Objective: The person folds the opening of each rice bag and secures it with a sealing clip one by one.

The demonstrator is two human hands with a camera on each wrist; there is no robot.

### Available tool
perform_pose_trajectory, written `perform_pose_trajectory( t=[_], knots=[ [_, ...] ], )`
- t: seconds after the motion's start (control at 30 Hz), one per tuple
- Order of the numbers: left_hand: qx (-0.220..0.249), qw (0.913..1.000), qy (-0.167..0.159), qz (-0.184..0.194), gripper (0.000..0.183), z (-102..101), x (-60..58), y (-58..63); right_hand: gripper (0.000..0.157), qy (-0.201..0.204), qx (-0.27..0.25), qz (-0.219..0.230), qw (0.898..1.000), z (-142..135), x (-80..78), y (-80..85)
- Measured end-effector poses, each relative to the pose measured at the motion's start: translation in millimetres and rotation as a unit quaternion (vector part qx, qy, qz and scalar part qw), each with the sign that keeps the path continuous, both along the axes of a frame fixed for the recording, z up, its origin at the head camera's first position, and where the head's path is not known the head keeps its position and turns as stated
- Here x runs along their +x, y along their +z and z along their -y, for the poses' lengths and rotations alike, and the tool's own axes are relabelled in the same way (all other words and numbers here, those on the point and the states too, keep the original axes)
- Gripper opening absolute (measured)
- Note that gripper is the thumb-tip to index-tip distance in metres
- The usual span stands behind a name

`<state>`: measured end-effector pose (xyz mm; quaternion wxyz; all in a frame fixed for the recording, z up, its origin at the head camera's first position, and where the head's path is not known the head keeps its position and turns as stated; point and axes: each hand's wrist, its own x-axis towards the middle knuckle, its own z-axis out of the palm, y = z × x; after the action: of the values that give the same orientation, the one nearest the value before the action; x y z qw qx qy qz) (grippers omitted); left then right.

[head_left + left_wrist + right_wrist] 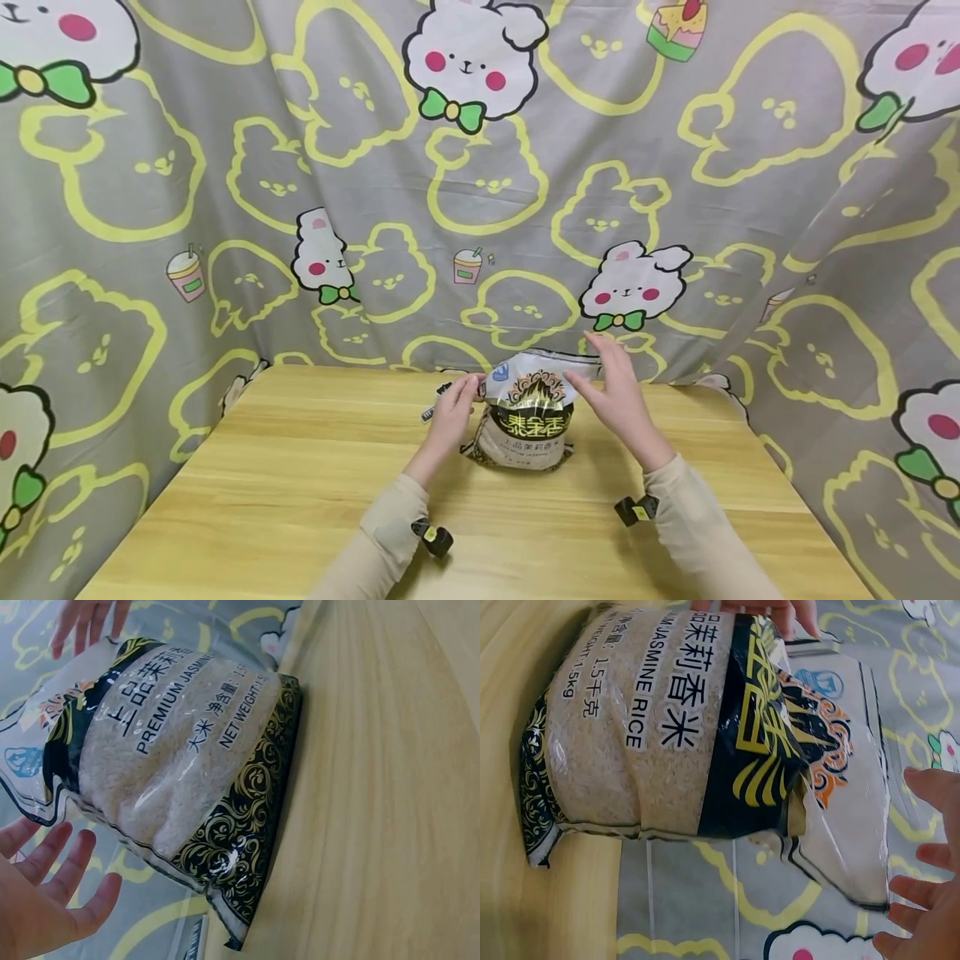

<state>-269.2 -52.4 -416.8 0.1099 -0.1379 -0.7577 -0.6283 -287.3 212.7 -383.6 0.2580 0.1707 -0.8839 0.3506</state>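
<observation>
A bag of jasmine rice [528,442] stands upright on the table, its clear front showing white grains and its pale upper part creased. My left hand [452,408] is at the bag's upper left edge; in the left wrist view its fingers [67,866] are spread and loosely bent, the foremost touching the edge, with the thumb out of sight. On the other side my right hand [618,396] is raised by the upper right corner, thumb and fingers apart. The right wrist view shows these fingers [915,904] spread beside the bag's top corner.
The wooden table [300,483] reaches back to a grey patterned curtain [495,200], which also hangs along both sides. A small dark item with a striped white label [427,414] lies behind the bag at left, mostly hidden. Each sleeve carries a black wrist device [636,510].
</observation>
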Motion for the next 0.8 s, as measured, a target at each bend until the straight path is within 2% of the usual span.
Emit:
perform_pose_trajectory(
  t=[0.2, 0.37, 0.6, 0.8],
  knots=[
    [0.000, 1.0000, 0.004, 0.003, 0.037, 0, 1.0, 0.5, 0.068, 0.005, 0.047, -0.042, 0.998, 14, -4.6, 3.4],
    [-0.004, 1.0000, -0.006, 0.005, 0.034, 1, -4.3, -0.8, 0.065, -0.002, 0.052, -0.083, 0.995, 20, -9.9, 8.1],
    [0.009, 0.9998, -0.008, 0.016, 0.032, 1, -29.5, -26.9, 0.062, 0.019, 0.056, -0.095, 0.994, 27, -15.6, 11.4],
    [0.012, 0.9999, -0.006, 0.008, 0.032, 2, -33.4, -33.2, 0.062, 0.035, 0.055, -0.084, 0.994, 33, -17.6, 12.7]
  ],
)
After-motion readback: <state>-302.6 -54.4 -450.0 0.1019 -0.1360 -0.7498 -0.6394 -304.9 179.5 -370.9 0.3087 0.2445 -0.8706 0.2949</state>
